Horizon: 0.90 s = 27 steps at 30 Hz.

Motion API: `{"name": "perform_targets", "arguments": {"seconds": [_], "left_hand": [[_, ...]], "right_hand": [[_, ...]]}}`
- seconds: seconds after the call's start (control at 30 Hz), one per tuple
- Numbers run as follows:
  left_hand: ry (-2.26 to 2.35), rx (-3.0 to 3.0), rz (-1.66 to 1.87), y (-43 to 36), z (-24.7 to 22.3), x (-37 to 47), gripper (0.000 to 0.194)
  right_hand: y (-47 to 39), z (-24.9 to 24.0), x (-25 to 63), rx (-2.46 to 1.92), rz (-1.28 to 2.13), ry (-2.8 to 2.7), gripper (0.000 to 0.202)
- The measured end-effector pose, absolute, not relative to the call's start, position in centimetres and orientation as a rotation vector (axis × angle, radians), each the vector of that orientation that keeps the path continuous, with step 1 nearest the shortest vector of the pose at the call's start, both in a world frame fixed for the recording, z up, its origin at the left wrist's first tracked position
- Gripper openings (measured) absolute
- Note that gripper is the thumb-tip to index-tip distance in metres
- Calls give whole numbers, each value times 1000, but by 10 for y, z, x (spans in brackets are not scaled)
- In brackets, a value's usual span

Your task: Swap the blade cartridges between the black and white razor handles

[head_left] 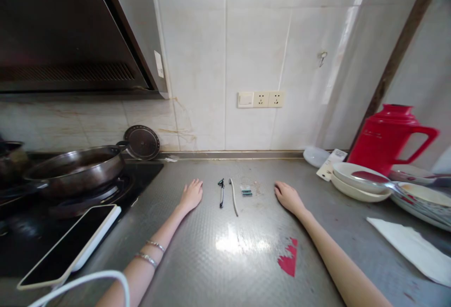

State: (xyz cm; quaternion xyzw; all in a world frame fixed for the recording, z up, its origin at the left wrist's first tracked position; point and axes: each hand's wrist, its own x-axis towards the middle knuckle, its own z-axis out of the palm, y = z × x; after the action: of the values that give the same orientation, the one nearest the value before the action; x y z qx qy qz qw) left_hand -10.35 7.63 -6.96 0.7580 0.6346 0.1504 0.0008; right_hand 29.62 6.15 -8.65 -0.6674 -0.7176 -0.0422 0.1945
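My left hand [192,196] lies palm down on the grey metal counter [197,260], fingers stretched and holding nothing. To its right is a small black item [221,193] with a thin shaft. Beside that lies a slim whitish stick [234,198], slightly curved, with a darker upper end. Small dark green pieces [247,193] rest further right, among some crumbs. My right hand [288,197] also rests flat on the counter, right of these pieces, with nothing in it. A torn red scrap [289,259] lies nearer, left of my right forearm.
At left, a phone [70,246] lies by the stove [141,177], which bears a steel pan [75,170]; a white cable [105,274] arches in front. At right stand bowls [359,194], plates [423,203], a red thermos jug [384,137] and white paper [412,246].
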Motion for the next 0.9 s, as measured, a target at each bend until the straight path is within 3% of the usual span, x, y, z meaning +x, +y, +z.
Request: {"name": "perform_targets", "arguments": {"seconds": [0.27, 0.5, 0.9], "left_hand": [[2087, 2376, 708, 52, -47, -72, 24], [2024, 2448, 574, 25, -41, -28, 36], [1895, 2657, 410, 20, -47, -22, 32]], "right_hand": [[59, -84, 293, -1877, -133, -2008, 38], [57, -82, 292, -1888, -138, -2003, 38], [58, -82, 291, -1896, -125, -1986, 38]]}}
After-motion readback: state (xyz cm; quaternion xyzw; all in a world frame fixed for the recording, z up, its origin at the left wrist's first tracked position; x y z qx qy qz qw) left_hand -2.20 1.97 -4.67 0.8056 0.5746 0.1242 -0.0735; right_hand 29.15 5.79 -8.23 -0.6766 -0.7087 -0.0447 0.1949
